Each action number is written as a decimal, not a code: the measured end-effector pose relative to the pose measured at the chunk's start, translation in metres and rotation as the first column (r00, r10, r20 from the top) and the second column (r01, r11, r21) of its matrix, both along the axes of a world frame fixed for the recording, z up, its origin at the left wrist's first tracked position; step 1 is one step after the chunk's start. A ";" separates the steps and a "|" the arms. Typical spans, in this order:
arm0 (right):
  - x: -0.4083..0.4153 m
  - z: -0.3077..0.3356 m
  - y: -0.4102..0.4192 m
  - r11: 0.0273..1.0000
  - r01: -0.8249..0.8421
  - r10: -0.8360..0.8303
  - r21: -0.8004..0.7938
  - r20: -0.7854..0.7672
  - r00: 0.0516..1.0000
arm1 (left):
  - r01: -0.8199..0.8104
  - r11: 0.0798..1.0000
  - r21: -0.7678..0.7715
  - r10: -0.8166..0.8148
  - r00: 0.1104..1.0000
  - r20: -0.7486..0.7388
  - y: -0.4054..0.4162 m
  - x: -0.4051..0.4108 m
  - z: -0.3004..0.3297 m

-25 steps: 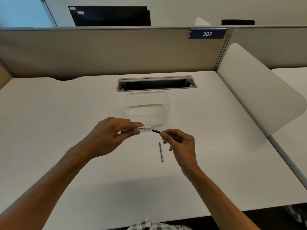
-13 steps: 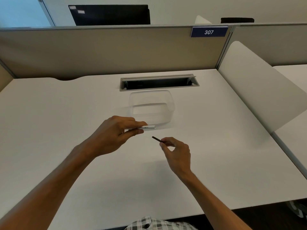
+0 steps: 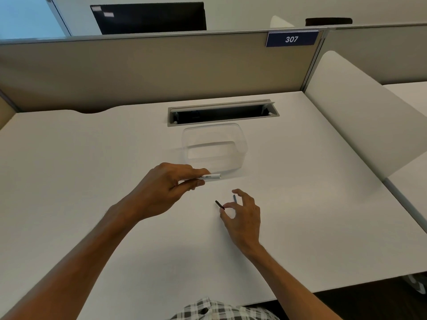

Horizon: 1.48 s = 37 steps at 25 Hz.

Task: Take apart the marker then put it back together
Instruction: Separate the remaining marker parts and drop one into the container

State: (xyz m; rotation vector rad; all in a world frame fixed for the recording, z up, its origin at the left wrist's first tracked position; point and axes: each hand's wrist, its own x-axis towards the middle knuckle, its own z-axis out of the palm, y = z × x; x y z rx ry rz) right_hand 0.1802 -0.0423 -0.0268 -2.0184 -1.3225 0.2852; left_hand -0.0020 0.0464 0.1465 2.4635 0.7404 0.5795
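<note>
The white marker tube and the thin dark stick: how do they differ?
The white marker tube is thicker, pale and printed with text; the thin dark stick is slim, dark and plain. The tube is in the left hand, the stick pinched by the right hand. Both are held above the desk.

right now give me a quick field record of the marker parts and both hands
left hand: grips white marker barrel, held above desk
right hand: pinches thin dark rod, apart from barrel
blue rod: behind right fingers, partly hidden
clear container: on desk beyond hands, looks empty
marker state: disassembled
</note>
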 end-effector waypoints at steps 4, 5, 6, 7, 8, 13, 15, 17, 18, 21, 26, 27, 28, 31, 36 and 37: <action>-0.005 -0.006 0.000 0.998 0.008 -0.006 -0.056 0.033 0.999 | 0.009 1.000 0.000 -0.009 1.000 0.000 0.000 0.001 -0.002; -0.006 -0.007 0.000 0.998 0.011 -0.008 -0.068 0.033 0.999 | 0.007 1.000 -0.003 -0.007 1.000 -0.001 0.000 0.000 -0.003; -0.007 -0.008 0.000 0.997 0.013 -0.010 -0.075 0.036 0.999 | 0.005 1.000 -0.008 -0.005 1.000 -0.002 0.000 0.000 -0.004; -0.008 -0.009 0.000 0.997 0.015 -0.012 -0.079 0.043 0.999 | 0.003 1.000 -0.015 -0.003 1.000 -0.002 -0.001 0.000 -0.004; -0.008 -0.010 0.000 0.997 0.014 -0.010 -0.080 0.054 0.999 | 0.002 1.000 -0.019 -0.002 1.000 0.000 -0.002 0.000 -0.004; -0.007 -0.015 0.001 0.997 -0.005 0.012 -0.075 0.089 0.996 | -0.005 1.000 -0.026 0.006 1.000 0.007 -0.004 0.001 -0.005; -0.008 -0.016 0.002 0.997 -0.006 0.012 -0.073 0.088 0.996 | -0.010 0.999 -0.031 0.010 1.000 0.010 -0.004 -0.001 -0.006; -0.007 -0.018 0.001 0.997 -0.010 0.016 -0.070 0.080 0.997 | -0.016 0.999 -0.035 0.016 1.000 0.009 -0.003 -0.002 -0.007; -0.007 -0.018 0.001 0.998 -0.012 0.017 -0.067 0.079 0.997 | -0.021 0.999 -0.036 0.021 1.000 0.007 -0.003 -0.002 -0.008; -0.006 -0.017 0.001 0.999 -0.011 0.015 -0.045 0.079 0.997 | -0.030 0.999 -0.036 0.030 1.000 -0.002 -0.003 -0.002 -0.011; -0.009 -0.004 -0.001 0.993 -0.075 0.077 0.091 -0.020 0.997 | -0.088 0.990 -0.106 0.093 0.995 0.046 -0.007 0.003 -0.019; -0.012 0.002 -0.002 0.986 -0.101 0.114 0.133 -0.094 0.989 | -0.109 0.985 -0.133 0.119 0.990 0.077 -0.009 0.006 -0.022; -0.014 0.010 -0.002 0.979 -0.118 0.151 0.166 -0.197 0.969 | -0.123 0.980 -0.159 0.141 0.985 0.104 -0.012 0.010 -0.024; -0.018 0.036 -0.004 0.967 -0.150 0.242 0.208 -0.545 0.803 | -0.138 0.965 -0.221 0.174 0.973 0.151 -0.023 0.021 -0.030; -0.010 0.063 -0.006 0.936 -0.265 0.332 0.234 -0.838 0.434 | -0.139 0.925 -0.353 0.247 0.927 0.282 -0.033 0.038 -0.034; -0.009 0.067 -0.006 0.930 -0.288 0.332 0.227 -0.856 0.396 | -0.140 0.911 -0.387 0.274 0.908 0.316 -0.034 0.041 -0.034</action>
